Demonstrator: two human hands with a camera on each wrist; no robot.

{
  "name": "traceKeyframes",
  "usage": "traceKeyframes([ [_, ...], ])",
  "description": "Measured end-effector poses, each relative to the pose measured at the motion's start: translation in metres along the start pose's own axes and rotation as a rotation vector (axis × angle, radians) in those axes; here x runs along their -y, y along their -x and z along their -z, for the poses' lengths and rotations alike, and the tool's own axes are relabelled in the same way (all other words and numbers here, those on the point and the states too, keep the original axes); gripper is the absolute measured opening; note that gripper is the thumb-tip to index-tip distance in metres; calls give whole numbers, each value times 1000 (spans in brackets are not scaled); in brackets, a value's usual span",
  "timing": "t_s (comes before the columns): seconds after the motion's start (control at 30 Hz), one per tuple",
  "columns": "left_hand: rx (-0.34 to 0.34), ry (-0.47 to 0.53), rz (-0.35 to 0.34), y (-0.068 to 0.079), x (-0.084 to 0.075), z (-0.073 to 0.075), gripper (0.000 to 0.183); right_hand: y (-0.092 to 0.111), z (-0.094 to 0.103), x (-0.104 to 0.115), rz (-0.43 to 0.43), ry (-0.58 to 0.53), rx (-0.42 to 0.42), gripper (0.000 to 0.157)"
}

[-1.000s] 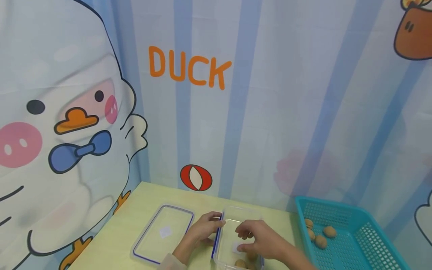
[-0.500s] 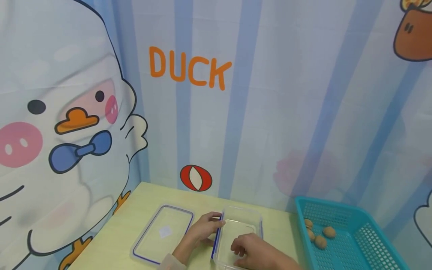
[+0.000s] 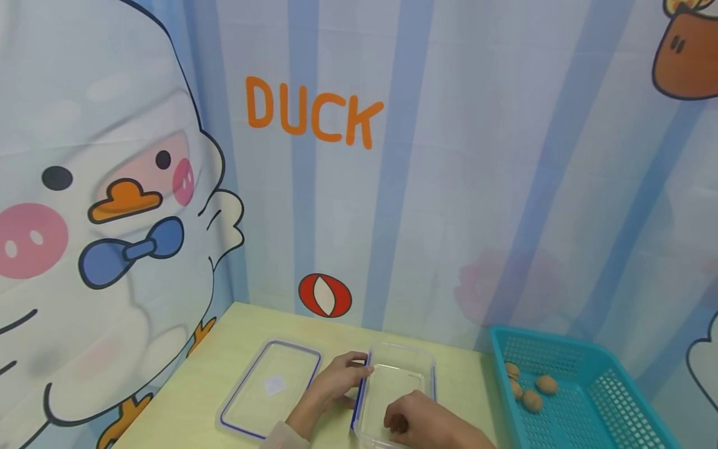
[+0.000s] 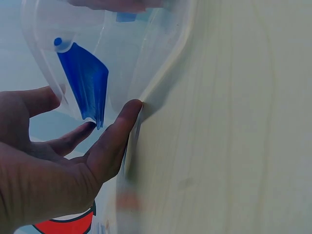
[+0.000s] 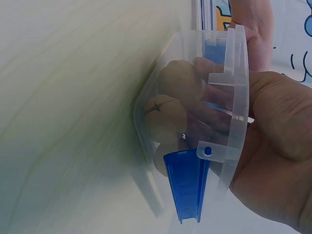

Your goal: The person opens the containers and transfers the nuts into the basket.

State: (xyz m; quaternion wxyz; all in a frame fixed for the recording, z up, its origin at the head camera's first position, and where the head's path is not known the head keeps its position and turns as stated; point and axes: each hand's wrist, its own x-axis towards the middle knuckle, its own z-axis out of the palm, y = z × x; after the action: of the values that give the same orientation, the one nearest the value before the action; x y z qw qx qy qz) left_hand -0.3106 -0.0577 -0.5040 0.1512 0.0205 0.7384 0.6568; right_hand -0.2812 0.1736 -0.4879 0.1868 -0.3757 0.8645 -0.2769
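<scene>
We had the left hand (image 3: 339, 377) braced against the left side of the clear box (image 3: 392, 383), fingers spread and touching the plastic. The right hand (image 3: 421, 421) reached inside at the near end, fingers bent beside three walnuts (image 5: 165, 119); we could not tell whether it had hold of one. We saw the lid (image 3: 286, 362) lying left of the box, and four loose walnuts (image 3: 546, 385) in the blue basket (image 3: 561, 338) on the right.

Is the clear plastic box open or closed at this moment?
Open: the plastic box has its blue-edged lid lying separately on the table, and the right hand reaches inside.
</scene>
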Motion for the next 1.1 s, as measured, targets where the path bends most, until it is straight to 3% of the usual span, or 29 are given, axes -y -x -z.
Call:
traceKeyframes([
  [0.17,-2,3,8,0,-1,0,56,0,1,5,34,24,-11,6],
  [0.2,-2,3,10,-1,-1,0,56,6,7,25,7,16,-19,7],
  [0.3,-1,5,8,-1,-1,0,56,5,10,28,25,-25,-47,7],
  [0.53,4,14,-11,1,-1,-1,56,13,32,40,129,68,-203,4],
  [0.87,-1,8,-19,1,2,-2,56,56,80,45,189,96,-447,15],
  [1.0,-4,10,-13,1,2,-2,58,77,98,40,116,79,-532,18],
  [1.1,-5,9,-10,1,1,-2,59,90,112,36,-2,70,-581,21],
])
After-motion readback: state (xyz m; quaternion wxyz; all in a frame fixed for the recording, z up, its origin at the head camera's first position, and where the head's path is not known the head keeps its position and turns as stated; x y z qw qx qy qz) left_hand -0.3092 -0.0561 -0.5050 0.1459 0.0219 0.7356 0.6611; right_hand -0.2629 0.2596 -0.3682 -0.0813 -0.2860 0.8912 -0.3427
